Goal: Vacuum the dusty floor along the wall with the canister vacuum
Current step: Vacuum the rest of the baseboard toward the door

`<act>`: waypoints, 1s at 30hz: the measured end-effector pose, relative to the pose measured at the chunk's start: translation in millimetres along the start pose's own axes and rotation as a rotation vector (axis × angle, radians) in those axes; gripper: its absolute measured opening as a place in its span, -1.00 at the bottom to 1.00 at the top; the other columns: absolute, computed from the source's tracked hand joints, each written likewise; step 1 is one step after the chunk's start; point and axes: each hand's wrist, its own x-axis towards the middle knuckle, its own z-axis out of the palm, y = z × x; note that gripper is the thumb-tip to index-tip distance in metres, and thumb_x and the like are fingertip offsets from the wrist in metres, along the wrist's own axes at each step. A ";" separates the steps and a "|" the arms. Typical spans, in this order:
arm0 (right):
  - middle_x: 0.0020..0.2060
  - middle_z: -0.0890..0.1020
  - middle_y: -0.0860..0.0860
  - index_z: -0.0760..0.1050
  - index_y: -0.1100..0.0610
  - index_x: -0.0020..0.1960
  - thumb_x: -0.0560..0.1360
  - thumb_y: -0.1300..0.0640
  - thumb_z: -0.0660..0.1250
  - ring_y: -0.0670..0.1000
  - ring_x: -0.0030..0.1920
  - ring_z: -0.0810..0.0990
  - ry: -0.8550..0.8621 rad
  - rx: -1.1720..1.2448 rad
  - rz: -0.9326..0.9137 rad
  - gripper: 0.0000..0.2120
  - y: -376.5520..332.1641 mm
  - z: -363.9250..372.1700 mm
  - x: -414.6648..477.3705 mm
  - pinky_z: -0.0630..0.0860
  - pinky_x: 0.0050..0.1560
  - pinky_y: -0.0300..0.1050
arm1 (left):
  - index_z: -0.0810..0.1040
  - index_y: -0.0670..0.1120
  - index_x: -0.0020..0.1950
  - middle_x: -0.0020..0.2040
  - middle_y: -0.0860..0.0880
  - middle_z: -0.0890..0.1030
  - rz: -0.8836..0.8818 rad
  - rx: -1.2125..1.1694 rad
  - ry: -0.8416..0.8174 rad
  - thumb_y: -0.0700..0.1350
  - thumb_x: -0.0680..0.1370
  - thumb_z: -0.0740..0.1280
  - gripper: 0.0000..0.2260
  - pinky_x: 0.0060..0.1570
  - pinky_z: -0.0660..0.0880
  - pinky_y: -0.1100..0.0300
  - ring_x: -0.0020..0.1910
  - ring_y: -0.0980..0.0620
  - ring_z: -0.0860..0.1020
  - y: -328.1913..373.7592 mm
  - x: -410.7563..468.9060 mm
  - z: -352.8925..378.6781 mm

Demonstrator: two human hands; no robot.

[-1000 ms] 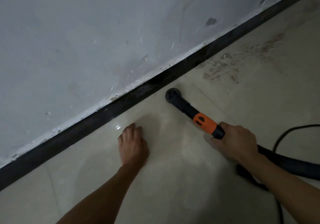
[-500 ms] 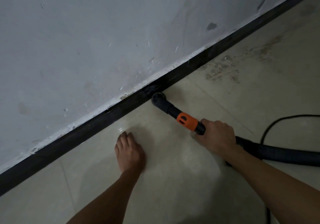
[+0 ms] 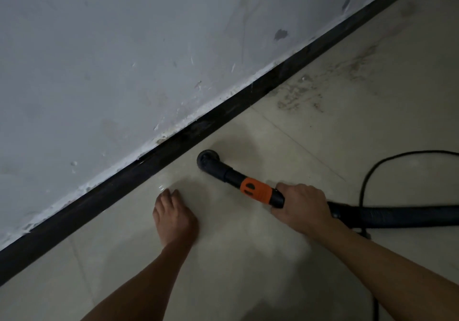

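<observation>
Close to the skirting point(image 3: 119, 184), the right grip point(image 3: 301, 205) wraps the wand point(image 3: 255, 191) so its nozzle point(image 3: 208, 158) meets the floor point(image 3: 248, 258), while the left grip point(image 3: 175, 217) lies flat, empty, likely for balance.

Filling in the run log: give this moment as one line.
right hand grips vacuum wand | nozzle on floor, apart from baseboard | left hand flat on floor | dust patch farther right by wall

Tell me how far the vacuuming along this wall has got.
Done: the tile around the left hand looks clean. In hand: the right hand grips the wand, nozzle down near the baseboard. Left: the brown dust patch further right along the wall.
</observation>
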 end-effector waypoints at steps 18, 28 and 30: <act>-0.40 0.61 0.01 0.49 -0.02 -0.21 0.33 -0.22 0.39 0.15 -0.37 0.60 0.210 -0.016 0.392 -0.72 163.0 -19.5 -57.4 0.05 -0.45 -0.21 | 0.33 -0.33 0.35 0.37 -0.31 0.32 0.420 0.019 -0.115 -0.14 0.57 0.15 -0.60 0.37 0.22 -0.09 0.37 -0.26 0.26 237.6 89.1 47.6; -0.46 0.47 -0.05 0.44 -0.04 -0.23 0.30 -0.27 0.38 0.05 -0.45 0.43 0.239 0.092 0.468 -0.68 220.6 -38.1 -9.4 0.24 -0.42 -0.19 | 0.10 -0.29 0.52 0.55 -0.24 0.09 0.211 0.008 -0.046 -0.08 0.62 0.00 -0.49 0.52 -0.07 -0.03 0.53 -0.19 0.02 273.1 104.6 77.0; -0.47 0.39 -0.12 0.47 -0.05 -0.20 0.31 -0.26 0.41 0.04 -0.44 0.40 0.220 0.113 0.481 -0.69 225.2 -43.2 -4.7 0.25 -0.40 -0.17 | 0.11 -0.29 0.52 0.55 -0.24 0.09 0.216 0.023 -0.040 -0.08 0.62 0.00 -0.49 0.52 -0.06 -0.04 0.53 -0.19 0.03 273.0 104.7 76.2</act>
